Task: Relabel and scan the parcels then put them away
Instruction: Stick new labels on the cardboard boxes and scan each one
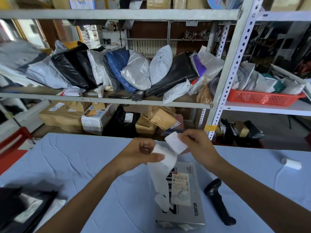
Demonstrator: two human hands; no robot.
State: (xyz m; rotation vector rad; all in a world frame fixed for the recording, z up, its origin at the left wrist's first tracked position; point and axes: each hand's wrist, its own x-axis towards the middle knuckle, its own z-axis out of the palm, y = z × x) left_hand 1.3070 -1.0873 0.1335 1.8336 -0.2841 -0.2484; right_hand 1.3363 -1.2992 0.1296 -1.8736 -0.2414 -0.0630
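at the lower left a blurred, flat black item point(25, 207) lies on the tabletop point(84, 165), which is draped in creased pale blue cloth. just left of centre the left hand point(139, 153) pinches a thin white paper strip point(161, 179) that hangs in a limp curl. the right hand point(196, 145) pinches its rolled upper end. low in the middle lies a flat grey rectangular parcel point(185, 211) with a printed label. right of it rest a matte black scanner point(217, 199) and, far right, a small white paper roll point(292, 163).
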